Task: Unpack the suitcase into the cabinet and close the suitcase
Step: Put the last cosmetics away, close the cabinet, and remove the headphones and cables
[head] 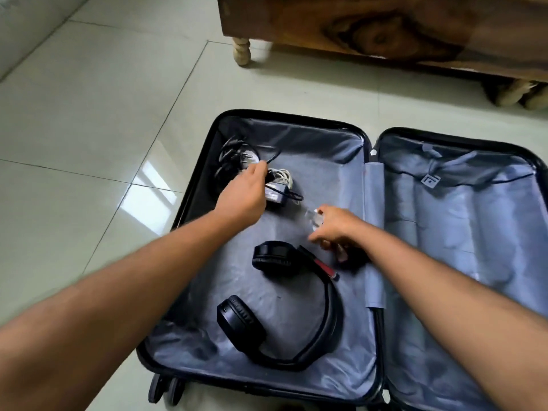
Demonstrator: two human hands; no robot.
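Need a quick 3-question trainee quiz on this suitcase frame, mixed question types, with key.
1. True or false: the headphones lie in the left half of the open suitcase.
2. Which hand reaches the tangle of chargers and cables near the far left corner?
A. left hand
B. right hand
C. neither
3. Fill in: the right hand is closed around a small ____ bottle.

Key:
1. True. The right half shows only grey lining.
2. A. Its fingers are on the cables; a firm grasp cannot be told.
3. Clear. It shows above the fingers, blurred.
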